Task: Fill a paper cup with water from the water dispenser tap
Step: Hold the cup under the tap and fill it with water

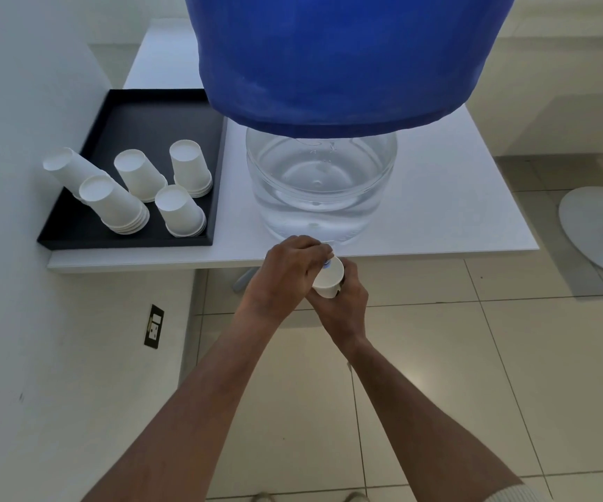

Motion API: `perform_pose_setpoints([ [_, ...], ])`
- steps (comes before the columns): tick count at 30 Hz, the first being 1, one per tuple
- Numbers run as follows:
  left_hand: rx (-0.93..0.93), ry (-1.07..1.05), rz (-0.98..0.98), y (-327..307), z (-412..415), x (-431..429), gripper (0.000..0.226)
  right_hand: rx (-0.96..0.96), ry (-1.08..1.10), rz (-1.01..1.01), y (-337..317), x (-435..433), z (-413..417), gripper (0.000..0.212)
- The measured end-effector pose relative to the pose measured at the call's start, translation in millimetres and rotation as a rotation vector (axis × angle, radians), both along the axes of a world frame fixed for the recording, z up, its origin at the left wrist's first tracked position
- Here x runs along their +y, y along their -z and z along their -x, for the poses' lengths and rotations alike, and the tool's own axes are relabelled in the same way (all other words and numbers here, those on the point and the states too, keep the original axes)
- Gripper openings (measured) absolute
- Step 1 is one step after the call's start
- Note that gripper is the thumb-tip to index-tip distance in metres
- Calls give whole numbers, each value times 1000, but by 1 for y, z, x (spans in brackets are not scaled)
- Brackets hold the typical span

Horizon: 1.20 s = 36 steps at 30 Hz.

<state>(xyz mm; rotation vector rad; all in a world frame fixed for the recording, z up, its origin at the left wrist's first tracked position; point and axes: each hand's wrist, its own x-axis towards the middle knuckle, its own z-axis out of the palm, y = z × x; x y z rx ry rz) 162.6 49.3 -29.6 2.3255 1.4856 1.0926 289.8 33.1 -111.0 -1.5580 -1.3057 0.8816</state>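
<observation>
A clear water dispenser (319,182) with a blue cover (347,56) over its top stands at the front edge of a white table (455,197). Its tap sits at the table edge, mostly hidden under my left hand (289,269), whose fingers are closed over it; only a small blue bit of the tap (327,263) shows. My right hand (345,302) holds a white paper cup (329,279) from below, right under the tap and just off the table edge. The cup's inside is hidden from view.
A black tray (86,231) on the table's left holds several stacks of upturned white paper cups (184,211). A white wall runs along the left with a socket plate (154,326). Tiled floor lies below; a round white base (600,230) rests at the right.
</observation>
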Motion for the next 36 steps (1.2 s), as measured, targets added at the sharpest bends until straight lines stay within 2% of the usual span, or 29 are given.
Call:
perform_pose_setpoints([
  [15,-137,-49,2,-4,-2,6,12,-12,15,-20,6,3,-4,58],
  [36,-74,-22,-25,-2,1,7,10,0,13,-61,9,4,-7,57],
])
